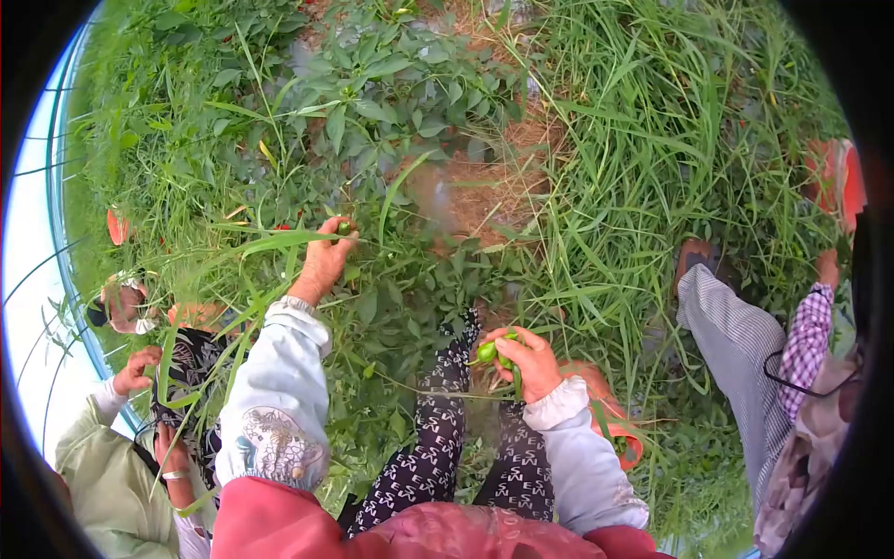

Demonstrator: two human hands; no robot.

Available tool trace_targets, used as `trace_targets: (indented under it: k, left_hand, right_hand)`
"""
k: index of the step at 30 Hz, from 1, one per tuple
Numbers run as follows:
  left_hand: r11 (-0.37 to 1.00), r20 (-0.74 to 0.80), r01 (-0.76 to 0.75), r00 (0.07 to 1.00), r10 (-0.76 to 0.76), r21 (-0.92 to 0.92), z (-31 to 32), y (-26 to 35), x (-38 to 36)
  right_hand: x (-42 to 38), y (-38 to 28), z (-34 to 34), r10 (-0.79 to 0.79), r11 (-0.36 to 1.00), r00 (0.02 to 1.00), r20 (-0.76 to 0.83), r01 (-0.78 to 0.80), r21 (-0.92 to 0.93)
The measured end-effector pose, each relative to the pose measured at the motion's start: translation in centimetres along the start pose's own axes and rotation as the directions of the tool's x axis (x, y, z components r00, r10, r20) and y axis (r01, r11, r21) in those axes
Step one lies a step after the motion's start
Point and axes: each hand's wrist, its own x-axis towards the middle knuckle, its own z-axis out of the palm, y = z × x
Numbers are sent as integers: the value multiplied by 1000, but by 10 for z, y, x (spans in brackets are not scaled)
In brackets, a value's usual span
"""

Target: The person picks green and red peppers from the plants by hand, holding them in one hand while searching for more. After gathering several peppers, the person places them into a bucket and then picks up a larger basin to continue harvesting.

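My left hand [324, 259] reaches out over the pepper plants [372, 88], its fingers closed on a small dark-green pepper [345, 227] at their tips. Long grass blades pass in front of and beside this hand. Nearer my body, my right hand [533, 365] is wrapped around several bright green peppers [488, 351], which stick out past the thumb and below the fingers. A red-orange container [629, 447] shows partly behind my right forearm, the rest of it hidden by the sleeve and leaves.
Tall grass [633, 168] grows thickly on the right. Dry straw [507, 191] covers the ground ahead. Co-workers are close by: one in a green top [116, 475] at left, one in striped trousers [736, 345] at right. A red container [835, 182] lies at far right.
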Motion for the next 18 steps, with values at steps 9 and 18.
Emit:
trace_targets:
  k: [9, 18]
  left_hand:
    - [916, -71, -68, 997, 44, -395, -13, 23, 21]
    - [807, -215, -207, 971, 102, -553, -4, 57, 17]
  right_hand:
    - [26, -20, 47, 36, 994, 999, -23, -34, 99]
    - [49, -36, 71, -21, 999, 999, -24, 22, 46]
